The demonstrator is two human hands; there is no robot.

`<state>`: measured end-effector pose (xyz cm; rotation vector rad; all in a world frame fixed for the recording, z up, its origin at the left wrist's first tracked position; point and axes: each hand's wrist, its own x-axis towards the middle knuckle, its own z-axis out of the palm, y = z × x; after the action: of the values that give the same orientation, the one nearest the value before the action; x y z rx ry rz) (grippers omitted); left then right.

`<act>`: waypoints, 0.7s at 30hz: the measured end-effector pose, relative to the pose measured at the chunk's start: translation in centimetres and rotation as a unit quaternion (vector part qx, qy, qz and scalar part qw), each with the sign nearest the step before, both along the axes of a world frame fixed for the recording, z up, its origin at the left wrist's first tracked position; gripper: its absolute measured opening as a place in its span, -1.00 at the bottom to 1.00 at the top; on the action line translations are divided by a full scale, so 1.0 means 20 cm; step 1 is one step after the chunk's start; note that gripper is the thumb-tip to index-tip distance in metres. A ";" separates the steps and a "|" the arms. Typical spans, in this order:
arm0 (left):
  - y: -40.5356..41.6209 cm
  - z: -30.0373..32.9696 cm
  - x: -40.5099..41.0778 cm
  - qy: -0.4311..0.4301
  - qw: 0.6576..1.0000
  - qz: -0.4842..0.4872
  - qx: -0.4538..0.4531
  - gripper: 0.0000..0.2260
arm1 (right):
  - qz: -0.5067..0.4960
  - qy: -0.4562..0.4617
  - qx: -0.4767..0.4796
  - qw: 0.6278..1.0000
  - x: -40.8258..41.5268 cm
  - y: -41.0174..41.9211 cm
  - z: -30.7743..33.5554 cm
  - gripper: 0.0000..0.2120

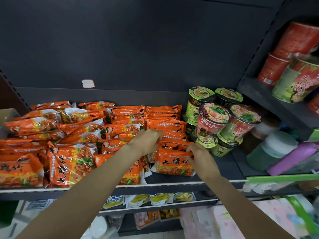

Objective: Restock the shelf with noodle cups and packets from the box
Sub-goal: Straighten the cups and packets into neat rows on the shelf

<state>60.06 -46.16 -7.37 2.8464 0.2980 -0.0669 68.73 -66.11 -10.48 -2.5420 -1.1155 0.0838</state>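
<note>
Both hands' grip pinches orange packet (174, 163) top edge: left hand (148, 140), right hand (198, 155)

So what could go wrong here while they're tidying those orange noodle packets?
The front packet that both hands grip by its top edge stands close to the shelf lip; it could tip off. The stacked cups sit just right of the right hand, so an elbow or nudge might topple them. The loosely piled packets on the left may slide if pushed.

Shop: stocked noodle shelf (172, 184)
</note>
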 end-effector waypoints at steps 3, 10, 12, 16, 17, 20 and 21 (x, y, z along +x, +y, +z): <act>-0.02 0.03 -0.02 -0.067 0.996 -0.018 0.054 -0.80 | 0.005 -0.030 -0.042 0.999 -0.02 0.00 -0.04 -0.72; -0.04 -0.06 -0.06 0.054 0.976 -0.028 0.208 -0.44 | 0.044 -0.055 -0.081 0.994 0.00 0.03 -0.04 -0.13; -0.04 -0.07 -0.07 0.033 0.983 -0.022 0.177 -0.46 | 0.046 -0.052 -0.099 0.993 0.01 0.04 -0.04 -0.06; -0.04 -0.09 -0.06 0.030 0.991 -0.051 0.116 -0.32 | 0.053 -0.062 -0.126 0.989 0.00 0.07 -0.07 -0.07; -0.04 -0.10 -0.05 0.031 0.990 -0.059 0.127 -0.27 | 0.050 -0.059 -0.127 0.989 0.00 0.08 -0.08 -0.07; -0.06 -0.15 -0.04 0.012 0.981 -0.057 0.183 -0.19 | 0.044 -0.063 -0.137 0.988 -0.01 0.11 -0.12 -0.04; -0.07 -0.17 -0.04 0.003 0.979 -0.051 0.197 -0.19 | 0.041 -0.069 -0.138 0.987 -0.01 0.12 -0.13 -0.05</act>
<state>59.32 -47.49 -10.75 3.2559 0.1831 -0.0396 68.60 -63.79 -13.17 -2.7783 -1.3459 0.0900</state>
